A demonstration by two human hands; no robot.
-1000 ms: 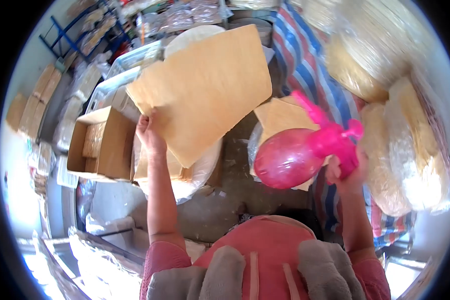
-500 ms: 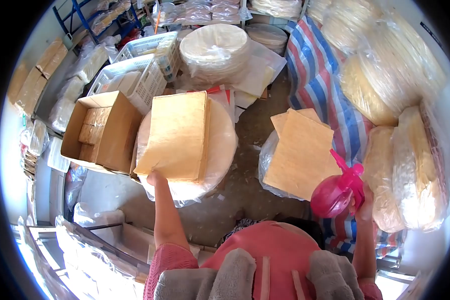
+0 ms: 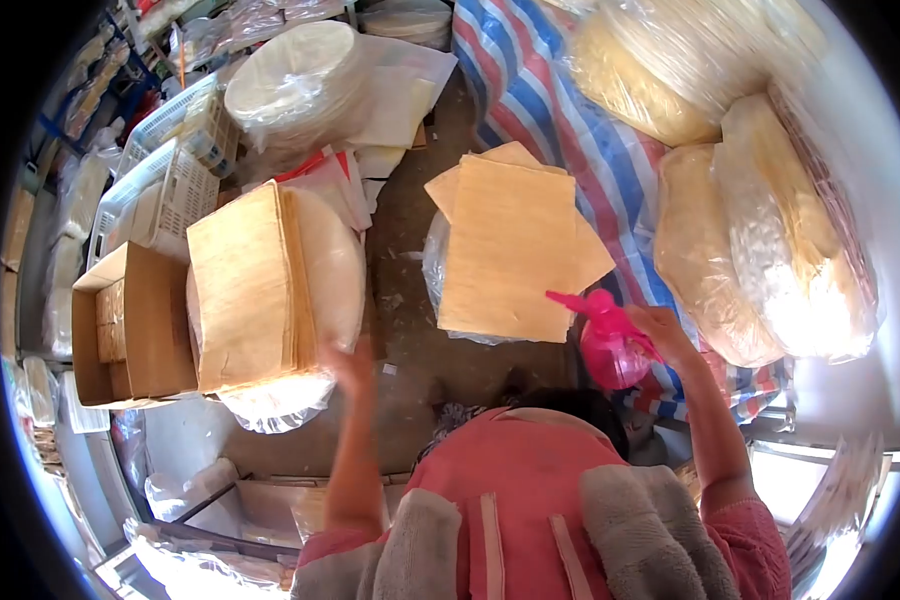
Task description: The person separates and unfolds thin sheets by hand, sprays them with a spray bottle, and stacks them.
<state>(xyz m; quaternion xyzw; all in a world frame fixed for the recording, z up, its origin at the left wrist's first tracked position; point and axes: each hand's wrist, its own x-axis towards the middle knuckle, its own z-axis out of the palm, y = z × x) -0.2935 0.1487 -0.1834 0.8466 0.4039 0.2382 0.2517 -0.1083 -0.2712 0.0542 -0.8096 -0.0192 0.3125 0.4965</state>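
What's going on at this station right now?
A person has a pink spray bottle in the right hand, its nozzle over the near right corner of a pile of tan sheets. The left hand, blurred, is by the near edge of a thicker stack of tan sheets; whether it touches is unclear. That stack lies on a round, pale, plastic-wrapped pile, beside an open cardboard box.
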